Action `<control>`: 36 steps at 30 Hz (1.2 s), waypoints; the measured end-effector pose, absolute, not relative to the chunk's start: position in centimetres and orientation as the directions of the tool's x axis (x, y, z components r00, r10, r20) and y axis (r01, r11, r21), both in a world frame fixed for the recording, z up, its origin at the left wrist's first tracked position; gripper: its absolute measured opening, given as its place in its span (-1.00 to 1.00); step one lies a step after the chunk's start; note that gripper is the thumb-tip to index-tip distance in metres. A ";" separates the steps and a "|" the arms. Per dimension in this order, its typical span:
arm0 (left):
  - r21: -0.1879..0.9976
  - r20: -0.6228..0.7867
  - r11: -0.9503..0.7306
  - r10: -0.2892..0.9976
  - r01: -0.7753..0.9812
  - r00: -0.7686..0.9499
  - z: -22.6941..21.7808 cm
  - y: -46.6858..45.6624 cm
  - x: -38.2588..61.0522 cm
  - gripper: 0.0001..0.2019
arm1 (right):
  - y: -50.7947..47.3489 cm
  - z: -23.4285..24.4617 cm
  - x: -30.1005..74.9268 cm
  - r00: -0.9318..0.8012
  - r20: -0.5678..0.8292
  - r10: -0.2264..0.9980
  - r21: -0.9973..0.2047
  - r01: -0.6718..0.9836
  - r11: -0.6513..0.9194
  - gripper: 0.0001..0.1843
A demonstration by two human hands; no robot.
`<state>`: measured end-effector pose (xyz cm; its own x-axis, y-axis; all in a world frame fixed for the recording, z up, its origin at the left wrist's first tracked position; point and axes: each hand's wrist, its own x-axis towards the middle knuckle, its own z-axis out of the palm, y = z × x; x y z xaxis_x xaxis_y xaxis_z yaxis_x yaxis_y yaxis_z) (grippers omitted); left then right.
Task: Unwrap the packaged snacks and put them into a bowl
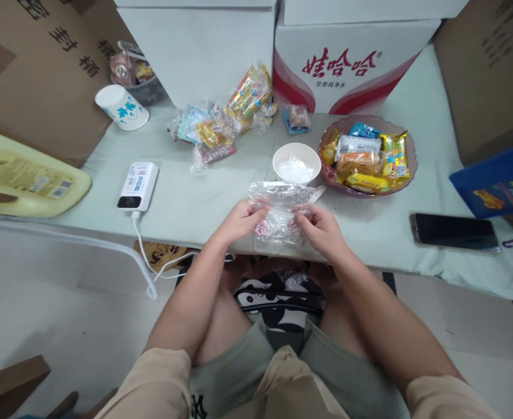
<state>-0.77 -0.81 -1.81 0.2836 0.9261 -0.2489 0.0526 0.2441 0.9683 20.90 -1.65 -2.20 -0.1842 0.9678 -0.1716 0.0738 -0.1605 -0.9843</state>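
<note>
Both hands pinch a crinkled clear plastic wrapper (278, 209) at the table's near edge. My left hand (239, 220) grips its left side and my right hand (320, 228) grips its right side, fingers closed on the film. Something pinkish shows through the plastic, too blurred to name. Just beyond the wrapper stands a small white bowl (296, 163) holding white crumpled material. To its right a pink glass bowl (367, 156) is filled with several packaged snacks.
A pile of snack packets (225, 122) lies at the back centre. A white power bank (138, 185) with a cable, a tipped paper cup (121, 107), a yellow container (25, 180), a phone (454, 231), a blue box (496, 186) and cardboard cartons (348, 58) surround the work spot.
</note>
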 end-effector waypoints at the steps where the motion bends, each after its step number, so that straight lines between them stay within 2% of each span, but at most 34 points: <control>1: 0.966 -0.249 0.259 0.920 0.007 0.303 -1.7 -1.0 -1.0 -0.60 | -1.6 -2.1 20.9 -0.181 -0.164 0.970 -0.985 0.074 -0.153 -0.57; 3: 0.938 -0.262 0.326 0.888 -0.116 0.379 -1.4 -1.2 -1.4 -0.55 | -1.7 -1.9 21.0 -0.202 -0.164 0.966 -0.985 -0.015 -0.171 -0.52; 5: 0.897 -0.262 0.387 0.855 -0.214 0.448 -1.1 -1.3 -1.8 -0.59 | -1.8 -1.6 21.2 -0.216 -0.169 0.962 -0.966 -0.159 -0.205 -0.49; 8: 0.884 -0.215 0.369 0.866 -0.286 0.450 -0.7 -1.0 -1.9 -0.68 | -1.9 -1.2 21.6 -0.268 -0.162 0.950 -0.930 -0.281 -0.237 -0.55; 11: 0.929 -0.154 0.264 0.913 -0.260 0.378 -0.7 -0.5 -1.8 -0.70 | -1.8 -1.1 22.0 -0.372 -0.166 0.913 -0.924 -0.265 -0.275 -0.55; 13: 0.967 -0.140 0.202 0.930 -0.154 0.339 -0.9 -0.4 -1.8 -0.75 | -1.5 -1.4 21.9 -0.347 -0.193 0.918 -0.933 -0.226 -0.281 -0.56; 15: 0.983 -0.153 0.177 0.927 -0.039 0.343 -1.3 -0.5 -1.9 -0.61 | -1.4 -2.0 21.7 -0.275 -0.233 0.933 -0.944 -0.167 -0.285 -0.60; 18: 0.986 -0.165 0.165 0.925 0.027 0.342 -1.8 -0.6 -2.0 -0.40 | -1.2 -2.8 21.2 -0.193 -0.262 0.945 -0.956 -0.081 -0.282 -0.29; 20: 0.994 -0.112 0.109 0.961 0.024 0.254 -2.0 -0.4 -2.1 -0.37 | -1.1 -3.1 21.1 -0.116 -0.238 0.964 -0.967 -0.066 -0.247 -0.21; 21: 0.998 -0.063 0.059 0.983 0.031 0.170 -2.1 -0.4 -2.1 -0.41 | -1.0 -3.2 21.1 -0.061 -0.209 0.976 -0.975 -0.068 -0.213 -0.26; 23: 0.994 0.037 -0.034 0.999 0.099 -0.031 -2.2 -0.3 -2.0 -0.61 | -0.9 -3.1 21.1 0.046 -0.139 0.989 -0.988 -0.069 -0.135 -0.47; 25: 0.978 0.082 -0.054 0.987 0.200 -0.136 -2.2 -0.5 -1.5 -0.79 | -1.0 -2.9 21.0 0.108 -0.074 0.991 -0.997 -0.043 -0.069 -0.66; 28: 0.968 0.078 -0.066 0.996 0.242 -0.041 -2.4 -1.2 0.0 -0.77 | -1.6 -2.4 20.7 0.073 0.021 0.997 -1.000 0.006 0.021 -0.74; 31: 0.978 0.132 -0.150 0.983 0.143 0.131 -2.9 -1.8 1.7 -0.46 | -2.3 -2.5 20.0 -0.070 0.082 0.994 -0.995 -0.067 0.078 -0.71; 33: 0.982 0.156 -0.175 0.962 0.069 0.223 -3.1 -1.9 2.6 -0.32 | -2.5 -2.8 19.5 -0.179 0.040 0.983 -0.981 -0.194 0.004 -0.65; 36: 0.986 0.148 -0.161 0.963 0.038 0.223 -3.3 -1.7 3.3 -0.41 | -2.5 -3.1 19.1 -0.256 -0.094 0.962 -0.931 -0.320 -0.176 -0.57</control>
<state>3.28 -1.72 -3.32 0.2234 0.9634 0.1485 0.0379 -0.1608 0.9863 19.07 -2.53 -3.09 -0.2557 0.9622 -0.0938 -0.3197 -0.1757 -0.9311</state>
